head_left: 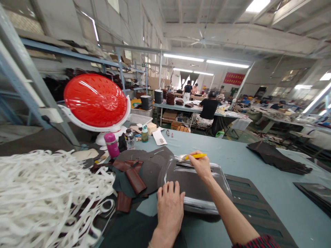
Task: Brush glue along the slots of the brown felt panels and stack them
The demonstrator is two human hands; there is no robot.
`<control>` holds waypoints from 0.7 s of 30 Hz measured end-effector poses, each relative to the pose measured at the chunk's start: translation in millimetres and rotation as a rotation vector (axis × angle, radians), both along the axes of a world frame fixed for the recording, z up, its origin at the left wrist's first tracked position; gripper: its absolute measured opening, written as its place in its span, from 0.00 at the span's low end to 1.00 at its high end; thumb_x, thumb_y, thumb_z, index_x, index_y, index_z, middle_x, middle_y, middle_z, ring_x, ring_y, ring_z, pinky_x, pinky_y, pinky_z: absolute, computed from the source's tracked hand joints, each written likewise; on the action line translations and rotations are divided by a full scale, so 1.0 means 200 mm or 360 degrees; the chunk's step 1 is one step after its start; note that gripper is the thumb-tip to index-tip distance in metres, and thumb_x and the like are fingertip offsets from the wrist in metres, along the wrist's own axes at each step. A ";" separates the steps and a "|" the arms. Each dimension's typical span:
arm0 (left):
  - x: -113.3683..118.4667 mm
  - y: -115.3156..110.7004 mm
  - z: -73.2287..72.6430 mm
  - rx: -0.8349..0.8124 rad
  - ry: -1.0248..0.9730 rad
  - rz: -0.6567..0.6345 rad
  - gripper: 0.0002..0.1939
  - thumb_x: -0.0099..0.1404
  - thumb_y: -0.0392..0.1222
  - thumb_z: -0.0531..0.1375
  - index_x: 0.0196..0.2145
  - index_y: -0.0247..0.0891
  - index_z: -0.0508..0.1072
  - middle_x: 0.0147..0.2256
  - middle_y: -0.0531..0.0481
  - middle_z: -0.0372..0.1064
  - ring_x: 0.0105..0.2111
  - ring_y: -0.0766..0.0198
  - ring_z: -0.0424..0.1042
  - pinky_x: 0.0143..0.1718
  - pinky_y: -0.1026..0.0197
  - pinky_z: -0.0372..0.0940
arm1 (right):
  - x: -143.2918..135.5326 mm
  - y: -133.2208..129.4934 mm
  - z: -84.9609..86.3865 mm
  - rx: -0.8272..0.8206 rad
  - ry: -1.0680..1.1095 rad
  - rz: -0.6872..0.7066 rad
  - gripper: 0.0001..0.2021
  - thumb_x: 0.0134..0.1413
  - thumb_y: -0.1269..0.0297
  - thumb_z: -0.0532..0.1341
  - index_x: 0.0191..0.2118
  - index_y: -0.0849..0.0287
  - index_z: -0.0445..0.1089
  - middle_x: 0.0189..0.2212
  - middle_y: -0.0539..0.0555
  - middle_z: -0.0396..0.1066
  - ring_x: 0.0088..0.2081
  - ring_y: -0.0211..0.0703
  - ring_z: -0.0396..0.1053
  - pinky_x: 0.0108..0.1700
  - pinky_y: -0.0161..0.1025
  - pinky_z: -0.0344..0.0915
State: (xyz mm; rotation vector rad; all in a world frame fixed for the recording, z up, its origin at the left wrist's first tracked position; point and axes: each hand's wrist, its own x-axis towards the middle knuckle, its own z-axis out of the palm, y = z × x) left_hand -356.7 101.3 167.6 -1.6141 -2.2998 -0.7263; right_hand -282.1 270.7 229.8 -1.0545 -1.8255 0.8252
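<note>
My right hand [199, 165] grips a yellow-handled brush [196, 156], its whitish bristles down at the far edge of a dark panel [191, 184]. White, wet-looking streaks run along the panel's edges and beside a slot near its far side. My left hand [170, 203] lies flat on the panel's near left part, fingers stretched out. Under and beyond the panel spreads a larger dark sheet [150, 156]. A dark piece with long cut-outs [248, 193] lies to the right, partly beneath the panel.
White strips [51, 196] heap up at left beside brown leather pieces [134, 179]. Behind them stand a red fan [97, 100], a pink bottle [111, 145] and a green bottle [144, 133]. Folded dark material [278, 157] lies at right. A person [208, 110] sits at another table.
</note>
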 end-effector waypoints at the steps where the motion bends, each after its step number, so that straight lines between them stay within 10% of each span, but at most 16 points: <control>1: 0.01 0.00 0.00 -0.0001 0.0000 0.0016 0.18 0.67 0.45 0.49 0.51 0.40 0.68 0.47 0.43 0.67 0.49 0.52 0.63 0.49 0.46 0.56 | -0.06 -0.04 0.00 -0.0099 0.0023 0.0263 0.10 0.45 0.58 0.58 0.30 0.58 0.71 0.19 0.47 0.69 0.21 0.37 0.65 0.25 0.33 0.60; 4: 0.01 0.00 0.00 -0.0013 -0.0013 0.0050 0.19 0.68 0.46 0.48 0.52 0.40 0.67 0.48 0.42 0.67 0.49 0.53 0.63 0.49 0.47 0.56 | -0.21 -0.10 -0.02 -0.0231 -0.0079 0.0684 0.08 0.43 0.61 0.59 0.29 0.58 0.71 0.19 0.46 0.68 0.20 0.36 0.64 0.24 0.32 0.59; 11: 0.01 -0.02 0.01 -0.0010 -0.0041 0.0031 0.18 0.68 0.43 0.48 0.52 0.42 0.68 0.48 0.44 0.67 0.48 0.54 0.63 0.49 0.49 0.55 | -0.22 -0.04 -0.02 0.0231 -0.0168 -0.0169 0.09 0.47 0.59 0.55 0.26 0.56 0.69 0.18 0.47 0.68 0.23 0.39 0.66 0.31 0.34 0.59; 21: 0.01 -0.01 0.01 0.0014 0.0056 0.0030 0.18 0.68 0.42 0.47 0.51 0.43 0.69 0.46 0.43 0.68 0.46 0.54 0.63 0.47 0.49 0.52 | 0.43 0.13 -0.08 0.0249 -0.0549 -0.0669 0.08 0.44 0.61 0.53 0.24 0.57 0.67 0.18 0.49 0.67 0.24 0.40 0.66 0.30 0.34 0.57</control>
